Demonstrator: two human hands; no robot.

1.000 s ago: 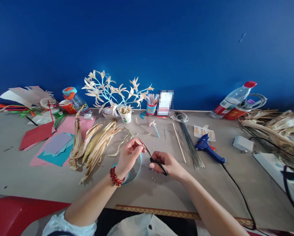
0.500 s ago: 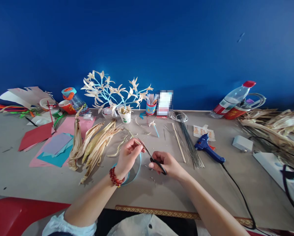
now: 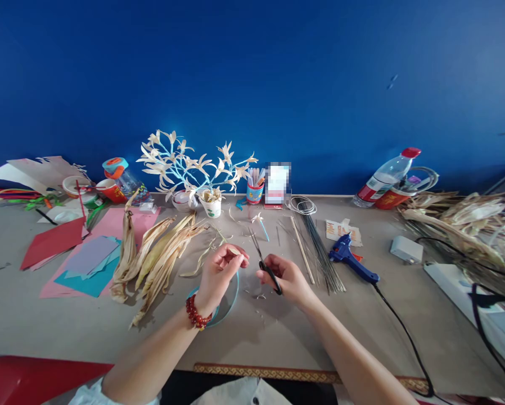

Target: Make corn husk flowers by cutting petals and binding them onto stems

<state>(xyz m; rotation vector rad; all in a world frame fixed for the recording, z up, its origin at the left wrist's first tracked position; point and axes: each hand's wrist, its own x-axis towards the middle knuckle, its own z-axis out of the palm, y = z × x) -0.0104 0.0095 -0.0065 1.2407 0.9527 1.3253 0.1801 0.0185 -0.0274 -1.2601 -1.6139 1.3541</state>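
Grey tabletop (image 3: pixel 67 326); patterned edging (image 3: pixel 269 372) runs nearer the wearer than both hands. Right hand (image 3: pixel 292 281) grips scissors (image 3: pixel 262 264), blades now apart from left hand (image 3: pixel 221 273), earlier meeting its fingertips. Left pinches pale strip (image 3: pixel 234 252). Room: tabletop between right forearm (image 3: pixel 349 349) and glue-gun cord (image 3: pixel 399 322).

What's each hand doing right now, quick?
Left hand: closed, pinching a small pale piece.
Right hand: closed around the black-handled scissors, which are slightly open.
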